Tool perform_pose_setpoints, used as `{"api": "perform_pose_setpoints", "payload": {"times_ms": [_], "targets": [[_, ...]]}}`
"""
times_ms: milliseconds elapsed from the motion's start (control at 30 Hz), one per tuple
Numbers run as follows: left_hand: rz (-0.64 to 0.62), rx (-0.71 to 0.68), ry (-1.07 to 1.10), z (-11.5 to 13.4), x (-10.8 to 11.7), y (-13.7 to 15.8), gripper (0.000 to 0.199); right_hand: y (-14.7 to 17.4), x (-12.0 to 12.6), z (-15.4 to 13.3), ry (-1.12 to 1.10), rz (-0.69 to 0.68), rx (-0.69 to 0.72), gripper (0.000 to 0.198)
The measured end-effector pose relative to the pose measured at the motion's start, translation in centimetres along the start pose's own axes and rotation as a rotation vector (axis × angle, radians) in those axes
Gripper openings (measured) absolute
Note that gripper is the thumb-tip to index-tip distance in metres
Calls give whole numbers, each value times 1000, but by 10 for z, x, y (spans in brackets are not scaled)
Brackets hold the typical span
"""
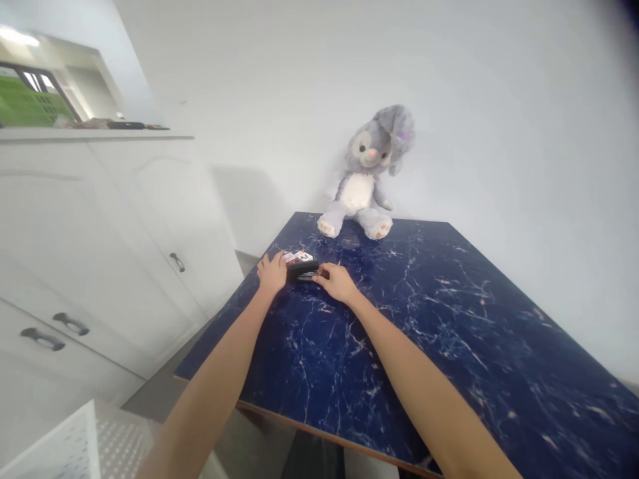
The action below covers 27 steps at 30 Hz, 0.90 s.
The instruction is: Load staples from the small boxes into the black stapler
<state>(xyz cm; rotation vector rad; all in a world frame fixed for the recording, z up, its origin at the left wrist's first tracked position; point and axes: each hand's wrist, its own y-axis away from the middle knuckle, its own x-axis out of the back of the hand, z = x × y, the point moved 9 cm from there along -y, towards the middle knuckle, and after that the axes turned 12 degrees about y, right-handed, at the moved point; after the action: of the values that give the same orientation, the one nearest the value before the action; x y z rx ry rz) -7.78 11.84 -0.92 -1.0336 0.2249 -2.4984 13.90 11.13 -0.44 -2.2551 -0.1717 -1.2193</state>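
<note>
A slim black object (302, 267), stapler-like in shape with a silvery strip (306, 277) along its lower edge, lies on the dark blue marbled table (414, 313). At its left end rests my left hand (272, 271), fingers spread and curved down. My right hand (337, 282) is closed at the other end, thumb and fingers pinching there; its grip is partly hidden. Just behind the black object are small red-and-white packets (302, 256), too small to read, near my left fingertips.
A grey plush rabbit (360, 179) sits at the table's far edge against the white wall. White cabinets (124, 233) with dark handles stand on the left. A white perforated basket (94, 439) is below, beside my left forearm.
</note>
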Motion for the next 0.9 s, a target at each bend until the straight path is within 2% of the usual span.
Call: {"api": "perform_pose_setpoints", "payload": {"times_ms": [167,267,500,567,667,733,800,900], "targets": [[-13,-52,11,3,0,1,44,-1,-1,6,-52,-62,-64,17],[-10,-69,6,3,0,1,45,-2,1,6,-34,-92,-42,17],[25,-64,5,5,5,5,45,22,35,36,111,-33,-44,14],[84,-154,-10,20,13,10,45,30,39,32,61,-16,2,24],[143,-412,8,58,21,24,45,28,27,11,67,-4,91,42],[64,-596,15,83,13,36,44,15,15,-2,71,5,110,51],[-86,-723,-14,97,-3,47,47,0,5,-8,94,-14,130,47],[-225,-757,-29,97,-20,52,53,-18,0,-5,133,-69,181,26]]}}
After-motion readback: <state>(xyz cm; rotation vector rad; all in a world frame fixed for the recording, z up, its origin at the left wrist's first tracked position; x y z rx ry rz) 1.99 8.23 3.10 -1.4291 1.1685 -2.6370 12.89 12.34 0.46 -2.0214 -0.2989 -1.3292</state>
